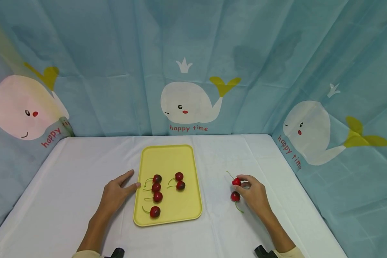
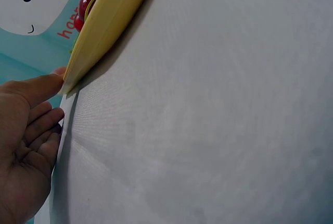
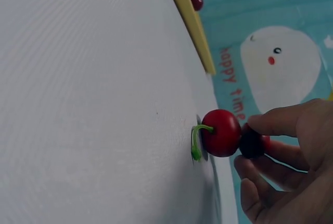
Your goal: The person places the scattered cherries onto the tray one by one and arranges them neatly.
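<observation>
My right hand pinches a dark red cherry between thumb and fingers, its stem pointing up and left. Just below it on the white cloth lies a second cherry, its green stem toward me; the right wrist view shows this cherry in front of the pinched one. To the left is a yellow tray bearing several cherries: a column along its left part and a pair right of centre. My left hand touches the tray's left edge with its thumb, fingers extended.
A white cloth covers the table. Behind and at both sides hangs a blue curtain printed with whales, meeting the table's back and side edges. Between the tray and my right hand lies a stretch of white cloth.
</observation>
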`<state>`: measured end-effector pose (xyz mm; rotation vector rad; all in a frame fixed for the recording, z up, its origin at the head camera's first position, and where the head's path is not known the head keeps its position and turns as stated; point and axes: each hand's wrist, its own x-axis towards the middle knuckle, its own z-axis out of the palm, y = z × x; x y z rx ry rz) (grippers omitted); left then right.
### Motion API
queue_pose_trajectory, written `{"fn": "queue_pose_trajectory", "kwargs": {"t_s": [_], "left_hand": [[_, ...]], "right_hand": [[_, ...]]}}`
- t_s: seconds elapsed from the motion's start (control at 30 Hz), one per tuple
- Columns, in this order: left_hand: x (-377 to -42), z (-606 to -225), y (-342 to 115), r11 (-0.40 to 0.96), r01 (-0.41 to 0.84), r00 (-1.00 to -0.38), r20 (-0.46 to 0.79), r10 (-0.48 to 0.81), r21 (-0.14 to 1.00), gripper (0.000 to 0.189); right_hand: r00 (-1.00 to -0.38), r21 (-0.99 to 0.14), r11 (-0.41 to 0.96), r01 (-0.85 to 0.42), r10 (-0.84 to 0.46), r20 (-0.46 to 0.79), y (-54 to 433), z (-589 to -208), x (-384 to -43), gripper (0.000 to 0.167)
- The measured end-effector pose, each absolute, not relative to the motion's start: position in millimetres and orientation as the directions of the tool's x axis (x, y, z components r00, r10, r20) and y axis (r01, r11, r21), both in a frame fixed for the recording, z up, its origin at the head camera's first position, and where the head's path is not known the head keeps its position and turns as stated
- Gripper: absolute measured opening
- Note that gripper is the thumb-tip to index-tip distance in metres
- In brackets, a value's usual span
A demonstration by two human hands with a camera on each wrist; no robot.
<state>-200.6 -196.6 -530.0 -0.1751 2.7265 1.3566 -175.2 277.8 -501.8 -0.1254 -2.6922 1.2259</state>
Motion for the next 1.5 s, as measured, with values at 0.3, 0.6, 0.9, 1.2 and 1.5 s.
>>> {"fn": "queue_pose_trajectory", "kwargs": {"t_s": [0.3, 0.6, 0.9, 1.2, 1.5], "left_hand": [[-200, -528, -196, 0.604, -0.147, -0.988, -0.137, -0.063, 0.783, 0.079], [-200, -528, -195, 0.601, -0.144, -0.989, -0.137, -0.057, 0.787, 0.078], [-200, -527, -195, 0.598, -0.148, -0.988, -0.140, -0.059, 0.788, 0.078], [-200, -527, -195, 0.601, -0.145, -0.989, -0.138, -0.058, 0.786, 0.078], [-199, -525, -194, 0.597, -0.150, -0.988, -0.141, -0.062, 0.788, 0.077]], "right_hand": [[-0.975, -0.753, 0.643, -0.137, 0.049, 0.218, 270, -503, -175, 0.036], [-0.983, -0.794, 0.586, -0.163, -0.024, 0.183, 263, -502, -174, 0.037], [-0.950, -0.712, 0.639, -0.289, -0.100, 0.295, 254, -500, -176, 0.036], [-0.905, -0.695, 0.581, -0.424, -0.249, 0.344, 235, -498, -177, 0.033], [-0.887, -0.717, 0.528, -0.455, -0.341, 0.311, 215, -497, -178, 0.033]]}}
